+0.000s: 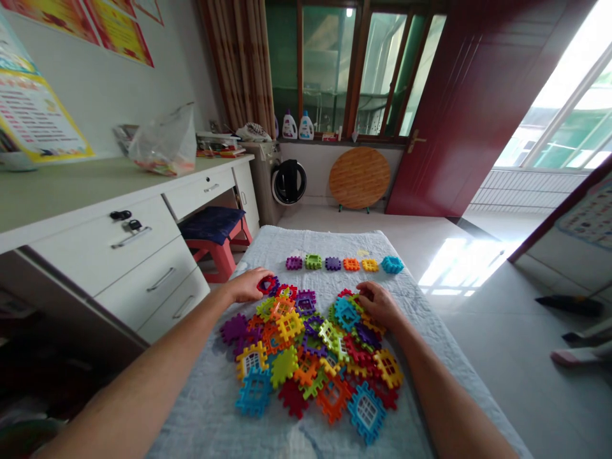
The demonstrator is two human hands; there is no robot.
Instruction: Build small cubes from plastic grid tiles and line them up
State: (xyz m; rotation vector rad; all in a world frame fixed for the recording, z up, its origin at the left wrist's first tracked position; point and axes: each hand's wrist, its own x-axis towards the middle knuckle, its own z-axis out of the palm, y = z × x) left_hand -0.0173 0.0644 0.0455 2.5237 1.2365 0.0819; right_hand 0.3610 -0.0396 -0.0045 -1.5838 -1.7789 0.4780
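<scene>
A heap of notched plastic building tiles [289, 325] in several colours lies on the cloth-covered table. My left hand [247, 285] is at the heap's far left corner, its fingers closed on the edge of a red tile [266, 285] with an open middle. At the far right of the heap, my right hand [380, 303] has its fingers curled down among the tiles, beside a blue tile [347, 312]. What lies under those fingertips is hidden. Beyond the heap runs a row of small blocks, among them a green block [313, 261] and a blue block [392, 264].
A pale blue cloth [329, 241] covers the table. On the left stand a white desk [157, 280] and a red stool [222, 258] with a dark cushion. Behind are a washing machine [268, 169], a round wooden tabletop [359, 178] and a dark red door [478, 95].
</scene>
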